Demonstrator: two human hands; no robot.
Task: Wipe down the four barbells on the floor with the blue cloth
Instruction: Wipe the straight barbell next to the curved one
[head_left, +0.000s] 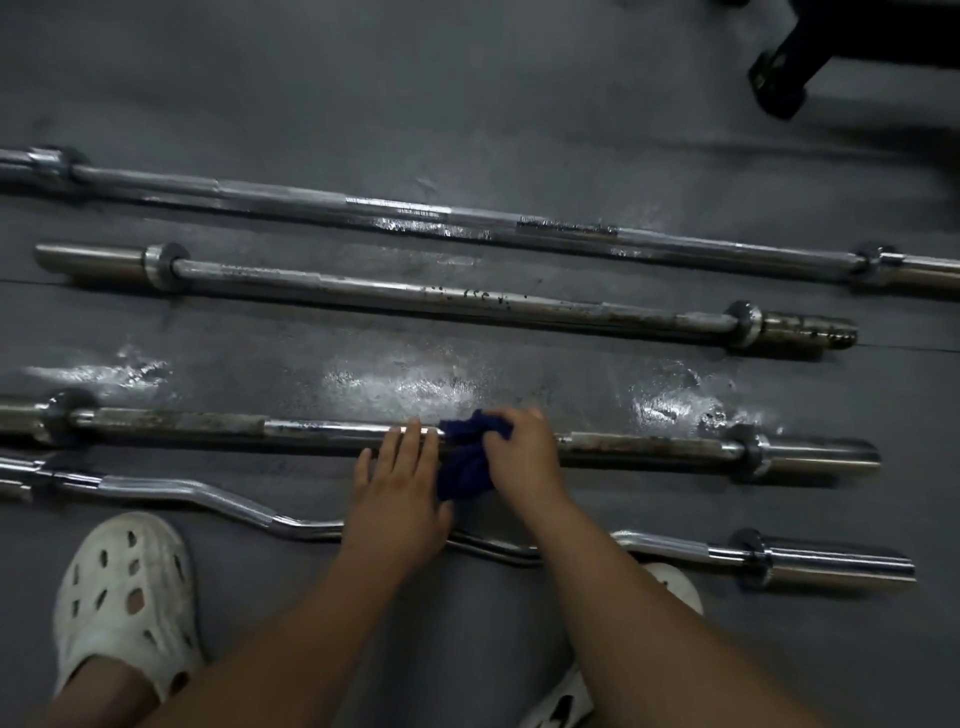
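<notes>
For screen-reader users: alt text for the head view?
A person's right hand grips a dark blue cloth on a rusty steel barbell, left hand flat beside it. A long chrome barbell and a shorter pitted barbell lie beyond, a curved chrome bar nearer, on grey floor.

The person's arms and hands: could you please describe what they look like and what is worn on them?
The left hand and right hand wear no gloves, and no watch or ring shows. Both forearms are bare, with no sleeves in view.
</notes>
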